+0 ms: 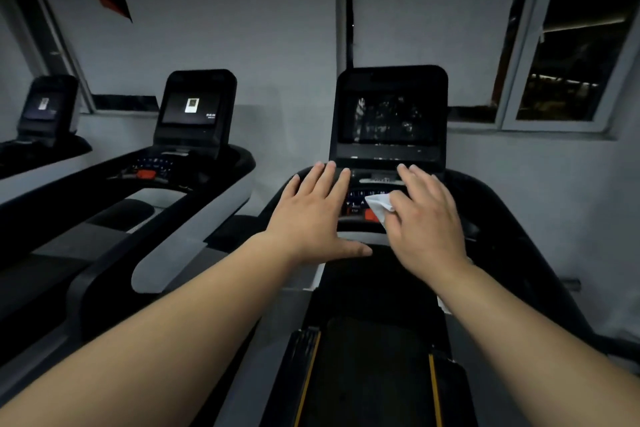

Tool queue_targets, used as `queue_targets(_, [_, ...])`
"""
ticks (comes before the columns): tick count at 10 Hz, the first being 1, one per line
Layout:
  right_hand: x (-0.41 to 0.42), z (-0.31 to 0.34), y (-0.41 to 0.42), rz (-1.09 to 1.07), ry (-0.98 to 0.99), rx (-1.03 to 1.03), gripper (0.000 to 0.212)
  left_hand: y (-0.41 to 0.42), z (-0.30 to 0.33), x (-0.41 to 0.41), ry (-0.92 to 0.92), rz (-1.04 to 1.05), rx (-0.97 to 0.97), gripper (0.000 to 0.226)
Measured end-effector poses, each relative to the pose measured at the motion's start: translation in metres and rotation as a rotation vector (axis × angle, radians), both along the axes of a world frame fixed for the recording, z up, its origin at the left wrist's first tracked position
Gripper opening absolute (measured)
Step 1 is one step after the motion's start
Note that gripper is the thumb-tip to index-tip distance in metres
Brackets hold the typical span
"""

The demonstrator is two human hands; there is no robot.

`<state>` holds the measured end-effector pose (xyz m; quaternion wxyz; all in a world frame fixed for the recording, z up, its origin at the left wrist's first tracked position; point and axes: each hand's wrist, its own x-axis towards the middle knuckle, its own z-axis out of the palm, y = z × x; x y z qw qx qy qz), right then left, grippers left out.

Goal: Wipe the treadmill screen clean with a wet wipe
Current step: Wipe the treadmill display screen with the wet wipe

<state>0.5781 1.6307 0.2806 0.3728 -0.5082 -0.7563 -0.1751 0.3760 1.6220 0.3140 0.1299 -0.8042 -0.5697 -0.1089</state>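
The treadmill screen [389,120] is dark, with pale smears across it, set in an upright black console straight ahead. Below it lies the keypad panel [356,199]. My right hand [424,218] hovers over that panel, palm down, with a small white wet wipe [379,206] pinched between thumb and fingers. My left hand [313,215] is stretched out flat beside it, fingers spread and empty, above the console's left side. Both hands are below the screen and do not touch it.
A second treadmill [194,107] with a lit screen stands to the left, a third [45,104] farther left. A grey wall is behind, a window [568,45] at the right. The running belt [370,374] lies below my arms.
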Motion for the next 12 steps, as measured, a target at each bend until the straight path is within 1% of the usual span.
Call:
queue_targets(2, [-0.014, 0.030, 0.066, 0.006, -0.049, 0.018, 0.010, 0.068, 0.039, -0.020, -0.004, -0.005, 0.029, 0.132])
queue_targets(4, [-0.035, 0.046, 0.149, -0.036, -0.072, 0.048, 0.006, 0.167, 0.060, -0.047, -0.027, -0.057, 0.092, 0.133])
queue_targets(6, [-0.048, 0.047, 0.233, -0.084, -0.061, 0.023, 0.008, 0.262, 0.063, -0.069, -0.022, -0.096, 0.054, 0.133])
queue_targets(8, [-0.041, 0.041, 0.327, -0.125, -0.055, 0.012, 0.009, 0.362, 0.057, -0.066, -0.011, -0.131, 0.014, 0.135])
queue_targets(10, [-0.026, 0.050, 0.438, -0.105, -0.047, 0.009, 0.011, 0.473, 0.051, -0.058, -0.023, -0.099, 0.004, 0.136])
queue_targets(12, [-0.006, 0.051, 0.540, -0.059, -0.030, -0.019, 0.038, 0.569, 0.046, -0.042, -0.040, -0.050, -0.006, 0.136])
